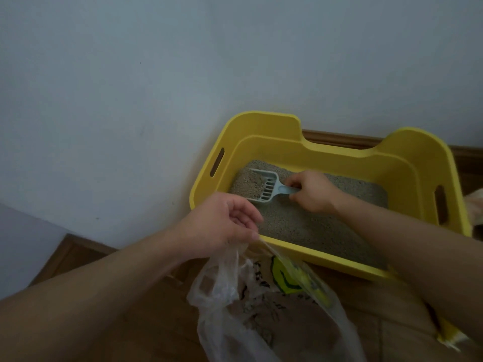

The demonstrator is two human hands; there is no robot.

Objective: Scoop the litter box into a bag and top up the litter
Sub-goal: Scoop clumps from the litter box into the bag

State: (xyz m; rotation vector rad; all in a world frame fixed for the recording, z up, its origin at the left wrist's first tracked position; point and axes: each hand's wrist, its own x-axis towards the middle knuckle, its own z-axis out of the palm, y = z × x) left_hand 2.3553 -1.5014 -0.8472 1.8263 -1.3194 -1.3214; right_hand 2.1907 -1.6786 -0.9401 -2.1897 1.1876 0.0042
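Scoop (264, 188) looks light and stiff, so the right hand (311, 192) grips its thin handle inside the yellow litter box (324, 246) by the wall. The bag (261, 309) is thin, soft plastic – the left hand (222, 226) pinches its rim open beside the box.

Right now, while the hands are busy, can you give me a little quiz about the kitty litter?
1. True or false: the right hand holds the blue scoop.
2. Which hand grips the clear bag? A) left hand B) right hand
3. Fill in: the litter box is coloured ____.

Key: 1 true; 2 A; 3 yellow.
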